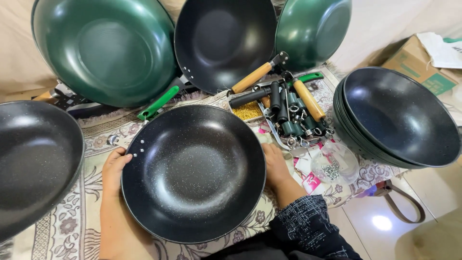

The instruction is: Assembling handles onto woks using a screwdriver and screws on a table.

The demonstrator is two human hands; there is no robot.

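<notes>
Squarely between both hands sat the wok [193, 173], mid-mat near its front edge: the left hand [114, 169] gripped the rim by the rivet holes, the right hand [275, 166] clasped the opposite rim. Keeping it level seemed wise. Handles [284, 103] cluttered the patterned mat [72, 226]; stacked pans [399, 118] stood rightward, over tiled floor [380, 224].

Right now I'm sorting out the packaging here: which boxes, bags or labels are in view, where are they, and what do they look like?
Cardboard box: top right, behind the stack of black pans; brown with green panels.
White bag or sheet: lying on that box; white with a green patch.
Clear plastic bag: right of the held black pan; transparent, holding small metal fittings.
Pink and white printed pieces: under that bag; too small to tell more.
</notes>
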